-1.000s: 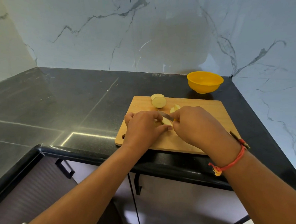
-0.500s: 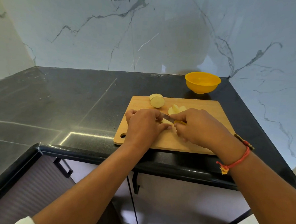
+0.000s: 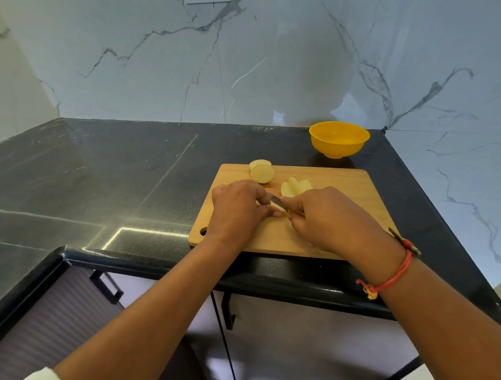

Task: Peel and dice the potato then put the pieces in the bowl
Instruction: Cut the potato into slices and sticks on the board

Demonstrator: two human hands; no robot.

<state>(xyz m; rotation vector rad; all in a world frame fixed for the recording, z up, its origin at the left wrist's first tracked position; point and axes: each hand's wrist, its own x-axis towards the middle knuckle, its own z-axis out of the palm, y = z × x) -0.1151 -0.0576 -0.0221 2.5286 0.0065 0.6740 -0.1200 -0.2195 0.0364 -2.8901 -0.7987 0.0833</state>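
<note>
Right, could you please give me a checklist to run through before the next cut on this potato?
1. Knife gripped in the right hand: ok.
2. Left hand holding the potato piece: ok, though the piece is mostly hidden.
3. Left fingertips clear of the blade: cannot tell; they lie close beside it.
4. Cutting board flat on the counter: ok.
5. Cut slices lying beyond the hands: ok.
6. Yellow bowl upright behind the board, nothing seen inside: ok.
</note>
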